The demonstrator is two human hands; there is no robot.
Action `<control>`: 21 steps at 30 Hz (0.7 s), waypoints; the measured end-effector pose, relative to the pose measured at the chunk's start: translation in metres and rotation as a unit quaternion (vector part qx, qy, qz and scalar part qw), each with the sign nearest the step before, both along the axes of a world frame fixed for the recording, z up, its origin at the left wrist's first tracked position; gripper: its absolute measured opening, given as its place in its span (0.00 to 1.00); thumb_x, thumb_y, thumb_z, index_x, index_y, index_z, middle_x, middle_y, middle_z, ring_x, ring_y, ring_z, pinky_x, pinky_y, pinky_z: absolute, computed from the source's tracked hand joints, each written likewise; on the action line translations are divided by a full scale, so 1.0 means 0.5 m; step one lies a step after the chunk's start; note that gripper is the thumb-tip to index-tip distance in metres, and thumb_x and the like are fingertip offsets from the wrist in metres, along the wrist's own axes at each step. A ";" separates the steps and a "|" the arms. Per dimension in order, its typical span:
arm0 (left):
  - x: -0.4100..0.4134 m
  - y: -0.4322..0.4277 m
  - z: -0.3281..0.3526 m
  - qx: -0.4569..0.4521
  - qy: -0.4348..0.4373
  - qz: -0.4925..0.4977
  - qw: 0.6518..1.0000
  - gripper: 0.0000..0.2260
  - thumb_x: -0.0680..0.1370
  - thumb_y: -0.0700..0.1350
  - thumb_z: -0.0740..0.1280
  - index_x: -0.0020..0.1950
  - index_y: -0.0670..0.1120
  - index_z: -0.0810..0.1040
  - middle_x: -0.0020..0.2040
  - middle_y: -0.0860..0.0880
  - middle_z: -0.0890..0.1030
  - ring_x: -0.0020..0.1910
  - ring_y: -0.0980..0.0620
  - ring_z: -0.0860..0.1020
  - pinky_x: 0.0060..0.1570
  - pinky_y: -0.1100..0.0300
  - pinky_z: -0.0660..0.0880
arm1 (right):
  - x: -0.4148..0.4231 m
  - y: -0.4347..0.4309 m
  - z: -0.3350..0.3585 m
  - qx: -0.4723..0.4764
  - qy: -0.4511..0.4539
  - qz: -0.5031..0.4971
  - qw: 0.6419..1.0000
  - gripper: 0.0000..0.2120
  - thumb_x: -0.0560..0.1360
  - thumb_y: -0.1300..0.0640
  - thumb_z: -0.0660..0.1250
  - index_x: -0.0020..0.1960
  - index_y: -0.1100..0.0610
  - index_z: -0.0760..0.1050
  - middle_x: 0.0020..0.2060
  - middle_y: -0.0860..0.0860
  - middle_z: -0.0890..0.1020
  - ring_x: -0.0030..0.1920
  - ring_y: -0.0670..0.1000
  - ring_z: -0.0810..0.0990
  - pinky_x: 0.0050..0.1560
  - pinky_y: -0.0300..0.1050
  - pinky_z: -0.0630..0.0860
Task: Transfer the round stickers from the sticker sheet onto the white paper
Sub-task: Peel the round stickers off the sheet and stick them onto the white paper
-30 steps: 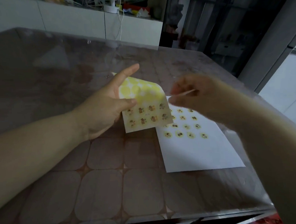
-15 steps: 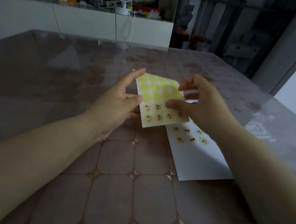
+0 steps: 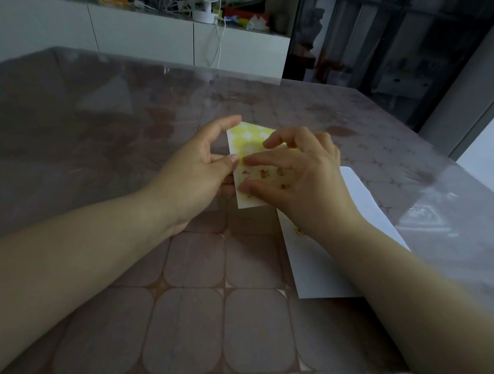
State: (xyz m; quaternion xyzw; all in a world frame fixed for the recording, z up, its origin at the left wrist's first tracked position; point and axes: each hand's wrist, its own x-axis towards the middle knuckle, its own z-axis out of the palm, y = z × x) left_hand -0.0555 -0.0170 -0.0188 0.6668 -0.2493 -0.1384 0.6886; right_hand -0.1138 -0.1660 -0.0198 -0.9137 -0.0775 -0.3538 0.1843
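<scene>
My left hand (image 3: 193,178) pinches the left edge of the yellow sticker sheet (image 3: 247,142), holding it tilted above the table. The sheet's upper part shows empty yellow circles; several round stickers (image 3: 263,173) with brown pictures remain on its lower rows. My right hand (image 3: 303,180) lies over the sheet, index finger and thumb pressed on the left part of the sticker rows. The white paper (image 3: 311,269) lies flat under my right wrist; one stuck sticker (image 3: 298,232) shows at its left, the others are hidden by my hand.
The table (image 3: 190,320) carries a brown tiled pattern under a clear cover. Its front edge runs along the bottom, its right edge close beyond the paper. A white cabinet with a small fan (image 3: 208,1) and clutter stands behind the table.
My right hand has moved left from above the white paper onto the sticker sheet, its fingertips now on the lower sticker rows. My left hand keeps hold of the sheet.
</scene>
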 end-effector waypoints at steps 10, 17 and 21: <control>-0.008 0.004 0.011 0.006 -0.011 -0.018 1.000 0.23 0.79 0.36 0.61 0.71 0.56 0.65 0.42 0.43 0.85 0.45 0.49 0.84 0.53 0.57 0.77 | 0.007 -0.005 -0.003 0.040 -0.047 -0.017 0.998 0.15 0.65 0.41 0.70 0.48 0.47 0.83 0.47 0.40 0.74 0.50 0.40 0.62 0.55 0.46 0.61; -0.014 0.003 0.013 0.017 -0.068 -0.018 0.997 0.24 0.79 0.35 0.60 0.70 0.57 0.64 0.46 0.36 0.83 0.49 0.47 0.83 0.61 0.54 0.74 | 0.003 0.002 -0.001 0.064 -0.056 -0.005 0.996 0.11 0.67 0.43 0.69 0.44 0.46 0.83 0.42 0.38 0.77 0.49 0.44 0.68 0.56 0.46 0.63; -0.012 0.003 0.008 0.037 -0.086 -0.022 0.995 0.26 0.80 0.36 0.60 0.72 0.59 0.62 0.44 0.38 0.84 0.49 0.42 0.82 0.63 0.46 0.73 | -0.003 0.005 0.006 0.104 -0.055 0.007 0.993 0.07 0.68 0.45 0.69 0.42 0.46 0.82 0.41 0.37 0.78 0.48 0.44 0.69 0.54 0.57 0.68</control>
